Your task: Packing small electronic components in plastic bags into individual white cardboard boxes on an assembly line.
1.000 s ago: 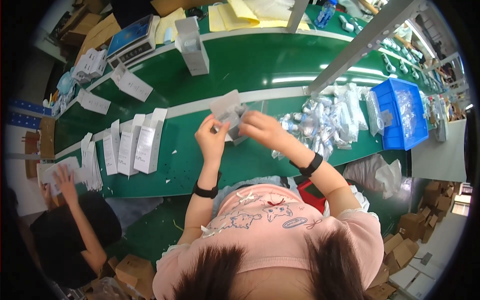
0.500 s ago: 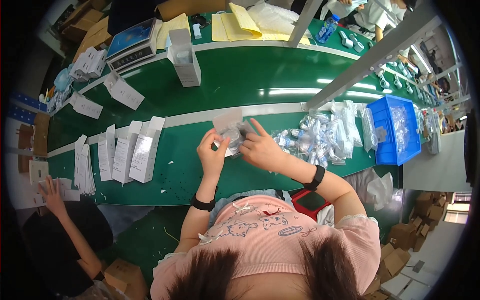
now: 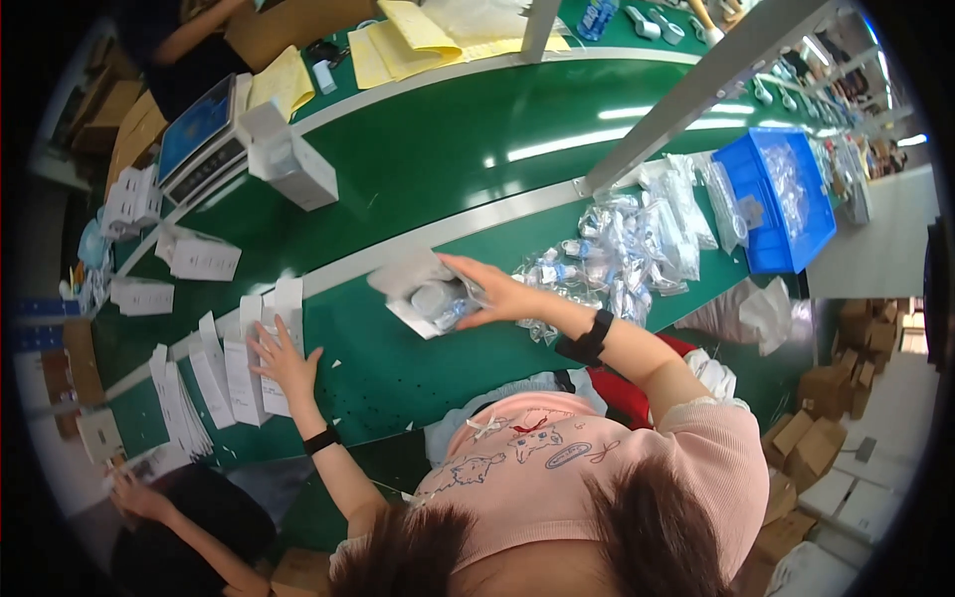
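Note:
My right hand (image 3: 489,295) holds an open white carton (image 3: 406,277) above the green bench, thumb and fingers on its right side. Inside the carton sits a round, clear-wrapped piece (image 3: 435,298); the wrapping hides what it is. Over at the left, my left hand (image 3: 286,366) spreads its fingers across the front of the upright white cartons (image 3: 239,370). Whether the fingertips press on them I cannot tell. Right of the held carton lies a heap of small clear bags with white and blue parts (image 3: 607,254).
A blue bin (image 3: 791,214) with clear bags stands at the right end. Folded flat cartons (image 3: 181,403) lean at the left, near another person's hand (image 3: 137,495). A slanting grey metal post (image 3: 686,104) rises beyond the bench. An open carton (image 3: 298,169) stands farther back.
My left hand has let go of the held carton and moved left to the standing cartons. My right hand now holds the carton alone. The view has turned.

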`<state>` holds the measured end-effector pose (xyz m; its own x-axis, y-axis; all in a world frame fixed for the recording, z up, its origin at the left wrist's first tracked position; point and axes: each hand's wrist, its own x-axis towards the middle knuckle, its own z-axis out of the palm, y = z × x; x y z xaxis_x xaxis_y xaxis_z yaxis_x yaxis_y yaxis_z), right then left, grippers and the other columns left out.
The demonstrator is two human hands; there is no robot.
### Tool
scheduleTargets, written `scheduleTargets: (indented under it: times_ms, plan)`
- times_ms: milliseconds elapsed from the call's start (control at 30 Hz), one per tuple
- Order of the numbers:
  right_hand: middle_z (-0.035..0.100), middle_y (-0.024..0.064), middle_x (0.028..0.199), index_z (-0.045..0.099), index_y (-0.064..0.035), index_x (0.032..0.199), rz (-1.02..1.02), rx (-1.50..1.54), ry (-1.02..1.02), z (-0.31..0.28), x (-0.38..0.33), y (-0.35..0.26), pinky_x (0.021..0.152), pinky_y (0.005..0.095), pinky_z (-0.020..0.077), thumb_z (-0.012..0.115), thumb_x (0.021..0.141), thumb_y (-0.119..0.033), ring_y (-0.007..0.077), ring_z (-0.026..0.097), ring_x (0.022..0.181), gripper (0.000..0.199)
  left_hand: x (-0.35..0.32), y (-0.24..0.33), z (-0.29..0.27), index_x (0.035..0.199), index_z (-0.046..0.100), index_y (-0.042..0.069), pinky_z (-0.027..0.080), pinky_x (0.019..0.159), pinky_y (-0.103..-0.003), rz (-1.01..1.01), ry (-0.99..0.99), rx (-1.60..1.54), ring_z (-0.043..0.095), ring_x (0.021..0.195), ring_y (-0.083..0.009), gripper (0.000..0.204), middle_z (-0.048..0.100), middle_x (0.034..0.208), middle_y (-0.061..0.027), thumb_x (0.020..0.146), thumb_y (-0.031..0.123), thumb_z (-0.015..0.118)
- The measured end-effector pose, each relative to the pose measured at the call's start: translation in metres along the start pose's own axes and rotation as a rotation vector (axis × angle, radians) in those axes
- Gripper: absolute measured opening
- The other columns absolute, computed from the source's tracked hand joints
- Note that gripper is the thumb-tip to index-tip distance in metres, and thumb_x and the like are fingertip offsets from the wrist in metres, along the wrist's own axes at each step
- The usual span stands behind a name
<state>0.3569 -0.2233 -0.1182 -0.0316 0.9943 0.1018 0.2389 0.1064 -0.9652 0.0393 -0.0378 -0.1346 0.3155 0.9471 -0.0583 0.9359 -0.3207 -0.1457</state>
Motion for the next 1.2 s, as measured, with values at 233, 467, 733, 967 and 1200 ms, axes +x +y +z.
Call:
scheduleTargets:
  times_ms: [233, 467, 733, 967, 1200]
  plan:
    - [0.038, 0.0129, 0.129, 0.019, -0.002, 0.135, -0.136, 0.092, 0.563, -0.091, 0.08, 0.028, 0.099, 0.0329, 0.0297, 0.077, 0.061, -0.017, 0.0222, 0.035, 0.121, 0.095, -0.033, 0.032, 0.005, 0.137, 0.023, 0.023, 0.018, 0.09, -0.07, 0.052, 0.14, -0.248, 0.012, 0.131, -0.0373, 0.082, 0.01, 0.144, -0.01, 0.068, 0.002, 0.062]
    - [0.038, 0.0174, 0.129, 0.017, -0.0009, 0.135, -0.025, -0.265, 0.866, -0.169, 0.103, 0.083, 0.098, 0.0352, 0.0321, 0.076, 0.062, -0.019, 0.0279, 0.039, 0.119, 0.096, -0.107, 0.163, -0.029, 0.137, 0.022, 0.019, 0.026, 0.089, -0.063, 0.163, -0.237, -0.403, 0.023, 0.126, -0.0366, 0.082, 0.015, 0.141, -0.0168, 0.069, 0.01, 0.066]
    - [0.06, 0.0209, 0.092, 0.058, -0.0003, 0.102, 0.766, -0.634, -0.036, -0.2, -0.1, 0.017, 0.078, 0.0384, 0.0447, 0.068, 0.068, -0.033, 0.0329, 0.057, 0.088, 0.048, -0.031, 0.117, 0.01, 0.136, 0.023, 0.011, 0.032, 0.096, -0.037, 0.296, -0.532, -0.768, 0.036, 0.117, -0.0316, 0.075, 0.028, 0.133, -0.0187, 0.073, 0.015, 0.064]
    - [0.056, 0.0195, 0.102, 0.043, -0.0088, 0.121, 1.213, -1.515, 0.875, -0.357, -0.296, 0.103, 0.074, 0.0451, 0.046, 0.064, 0.07, -0.026, 0.0374, 0.057, 0.088, 0.058, -0.044, 0.153, -0.003, 0.133, 0.024, 0.008, 0.032, 0.096, -0.034, 0.286, -0.637, -1.018, 0.036, 0.118, -0.0248, 0.07, 0.032, 0.131, -0.0143, 0.074, 0.01, 0.06]
    - [0.052, 0.0238, 0.107, 0.018, -0.0168, 0.137, 1.27, -1.111, 0.844, -0.368, -0.292, 0.113, 0.079, 0.0451, 0.0437, 0.066, 0.068, -0.017, 0.0381, 0.054, 0.093, 0.084, -0.045, 0.198, -0.078, 0.125, 0.036, 0.008, 0.028, 0.1, -0.036, 0.396, -0.087, -1.065, 0.034, 0.119, -0.0289, 0.077, 0.032, 0.128, -0.015, 0.058, 0.01, 0.073]
